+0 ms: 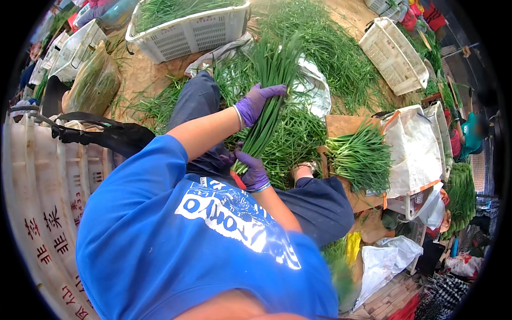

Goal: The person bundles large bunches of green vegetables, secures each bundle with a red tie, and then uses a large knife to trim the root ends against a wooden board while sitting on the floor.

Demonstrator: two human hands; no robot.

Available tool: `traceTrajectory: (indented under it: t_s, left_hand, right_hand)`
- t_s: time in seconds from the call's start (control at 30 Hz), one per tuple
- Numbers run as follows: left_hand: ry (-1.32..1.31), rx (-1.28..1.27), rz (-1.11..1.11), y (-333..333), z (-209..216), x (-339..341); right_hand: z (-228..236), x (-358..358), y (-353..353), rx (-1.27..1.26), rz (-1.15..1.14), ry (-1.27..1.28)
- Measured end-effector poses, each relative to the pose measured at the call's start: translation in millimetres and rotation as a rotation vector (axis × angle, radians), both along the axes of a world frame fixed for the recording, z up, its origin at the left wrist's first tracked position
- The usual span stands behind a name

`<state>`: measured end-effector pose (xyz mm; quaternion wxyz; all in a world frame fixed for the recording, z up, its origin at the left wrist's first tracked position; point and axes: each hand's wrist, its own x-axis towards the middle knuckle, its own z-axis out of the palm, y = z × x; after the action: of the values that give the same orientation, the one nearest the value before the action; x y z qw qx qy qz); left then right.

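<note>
A long bunch of garlic chives (268, 120) slants across my lap, its leafy ends pointing away from me. My left hand (258, 104), in a purple glove, is closed around it partway along. Closer to my body, my right hand (252, 169), gloved in purple too, grips its lower end. A red piece (238, 180) sticks out by the right hand; its kind is hard to make out. Loose chives (298, 141) lie heaped between my legs. On a low board (337, 126) to the right rests a pile of chives (360, 154).
A white plastic crate (192, 34) filled with greens stands ahead. Another white crate (394, 56) is at the far right. Scattered chives (330, 48) cover the ground beyond my lap. A white cloth-covered crate (413, 149) adjoins the board. At left sits a plastic bag (95, 80) of greens.
</note>
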<state>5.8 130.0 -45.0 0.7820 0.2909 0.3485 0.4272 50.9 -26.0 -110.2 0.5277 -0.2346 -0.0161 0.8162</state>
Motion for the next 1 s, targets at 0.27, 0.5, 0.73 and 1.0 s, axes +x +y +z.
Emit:
traceTrajectory:
  t_s: [0.27, 0.5, 0.73, 1.0]
  left_hand:
    - [-0.046, 0.116, -0.006, 14, 2, -6]
    - [0.034, 0.424, -0.052, 39, 44, -45]
    - [0.468, 0.671, -0.188, 62, 75, -84]
    - [0.731, 0.752, -0.222, 64, 96, -112]
  right_hand:
    - [-16, 23, 6, 0.112, 0.056, -0.137]
    - [-16, 32, 9, 0.247, 0.078, -0.04]
    - [-21, 39, 11, 0.364, 0.11, -0.01]
    - [-26, 42, 12, 0.431, 0.181, -0.071]
